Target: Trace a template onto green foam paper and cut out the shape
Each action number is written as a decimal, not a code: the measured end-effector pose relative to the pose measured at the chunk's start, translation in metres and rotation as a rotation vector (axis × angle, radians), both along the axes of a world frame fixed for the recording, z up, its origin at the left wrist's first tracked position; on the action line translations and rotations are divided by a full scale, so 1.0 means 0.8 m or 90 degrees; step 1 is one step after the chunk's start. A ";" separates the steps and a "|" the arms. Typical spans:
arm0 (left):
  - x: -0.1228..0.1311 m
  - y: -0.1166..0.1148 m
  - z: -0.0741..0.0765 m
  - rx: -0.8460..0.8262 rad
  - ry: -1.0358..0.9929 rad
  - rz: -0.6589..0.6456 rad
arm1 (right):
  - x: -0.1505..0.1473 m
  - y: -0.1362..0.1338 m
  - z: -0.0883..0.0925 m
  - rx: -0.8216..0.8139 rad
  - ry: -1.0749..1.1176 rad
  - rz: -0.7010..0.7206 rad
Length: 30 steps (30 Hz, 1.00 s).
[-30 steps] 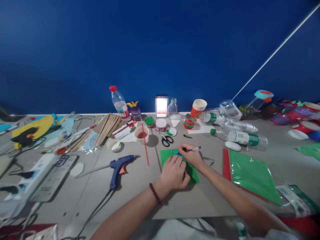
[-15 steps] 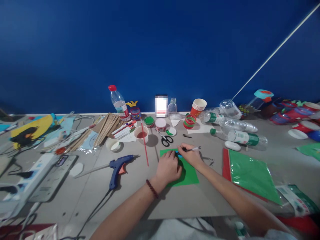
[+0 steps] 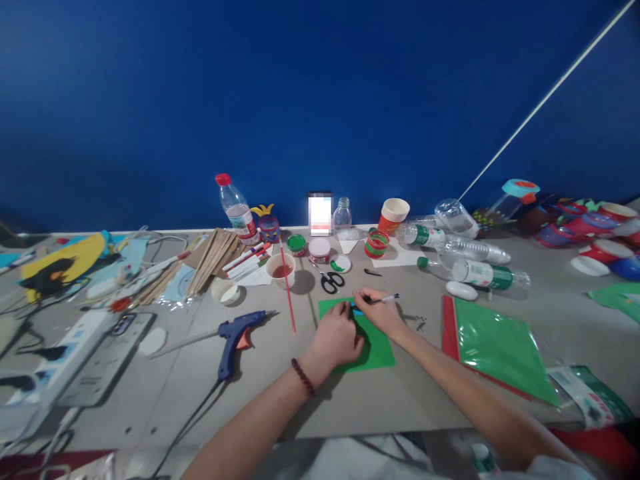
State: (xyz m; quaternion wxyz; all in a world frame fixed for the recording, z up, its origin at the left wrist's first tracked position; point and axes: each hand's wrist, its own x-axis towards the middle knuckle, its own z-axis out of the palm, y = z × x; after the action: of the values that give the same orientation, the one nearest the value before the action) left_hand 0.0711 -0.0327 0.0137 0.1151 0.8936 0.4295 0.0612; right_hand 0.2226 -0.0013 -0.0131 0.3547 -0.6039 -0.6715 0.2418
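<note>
A green sheet (image 3: pixel 376 350) lies flat on the table under both hands. On its upper part is a small blue piece (image 3: pixel 357 309), mostly covered by fingers. My left hand (image 3: pixel 340 335) rests on the sheet, fingers curled together, its fingertips pressing the blue piece down. Gripped in my right hand (image 3: pixel 376 309) is a pen (image 3: pixel 391 298), pointing left with its tip beside the blue piece. The tip itself is hidden by my fingers. A pen cap (image 3: pixel 373 273) lies just beyond the right hand.
Scissors (image 3: pixel 331 282) and a paper cup (image 3: pixel 281 272) of reddish liquid with a red stick stand behind the sheet. A blue glue gun (image 3: pixel 237 337) lies left, its cord trailing to the front edge. At right are plastic bottles (image 3: pixel 487 275) and wrapped green sheets (image 3: pixel 495 347).
The view has shifted slightly. Both hands stay at the blue piece on the green sheet, and the pen is almost in the same place.
</note>
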 end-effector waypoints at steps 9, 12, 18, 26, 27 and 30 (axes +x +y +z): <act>-0.003 0.001 0.004 0.002 0.013 -0.030 | 0.001 -0.003 0.005 -0.003 -0.002 0.008; -0.003 0.001 0.004 0.001 0.009 -0.025 | 0.002 -0.005 0.005 0.001 -0.008 0.008; -0.003 0.001 0.004 -0.005 0.014 -0.028 | 0.003 -0.007 0.005 0.007 -0.013 0.010; -0.002 0.001 0.004 0.013 0.028 -0.033 | 0.003 -0.007 0.005 0.006 -0.009 0.005; -0.002 0.001 0.004 0.013 0.029 -0.034 | 0.003 -0.007 0.005 0.004 -0.007 0.006; -0.002 0.001 0.004 0.010 0.031 -0.033 | 0.004 -0.008 0.002 -0.001 -0.001 0.006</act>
State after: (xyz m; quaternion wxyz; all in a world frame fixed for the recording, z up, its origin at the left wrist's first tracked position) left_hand 0.0694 -0.0319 0.0172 0.0991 0.9066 0.4082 0.0396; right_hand 0.2260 -0.0073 -0.0111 0.3528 -0.6013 -0.6744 0.2433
